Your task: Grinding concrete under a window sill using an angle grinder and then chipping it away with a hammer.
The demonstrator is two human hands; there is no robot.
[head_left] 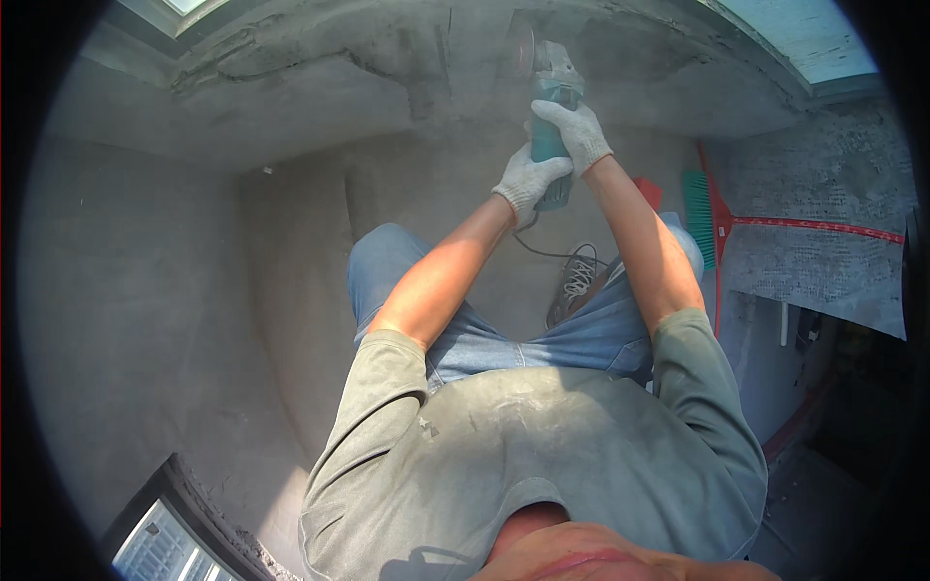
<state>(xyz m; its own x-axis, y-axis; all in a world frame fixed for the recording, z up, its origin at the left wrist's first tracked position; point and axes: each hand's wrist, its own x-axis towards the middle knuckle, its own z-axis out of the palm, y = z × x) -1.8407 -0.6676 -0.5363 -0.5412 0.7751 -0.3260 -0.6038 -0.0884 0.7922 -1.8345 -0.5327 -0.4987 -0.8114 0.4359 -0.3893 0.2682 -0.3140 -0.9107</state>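
Both my hands, in white knit gloves, grip a teal angle grinder (549, 143) held out in front of me. My left hand (528, 182) is closed round the rear of its body, near the cord. Farther forward, my right hand (579, 134) wraps the body just behind the grey gear head. The grinder's disc (525, 50) stands edge-on against or very close to the grey wall (387, 87); I cannot tell whether it touches. Dust hazes the air around the disc. A dark power cord (542, 254) runs from the tool's back end toward my shoe.
On the right a broom with green bristles (697, 218) and a red handle (814, 225) leans by a rough grey panel (823, 174). A red object (648, 194) sits beside my right knee. Window openings show at both upper corners and the lower left (170, 547).
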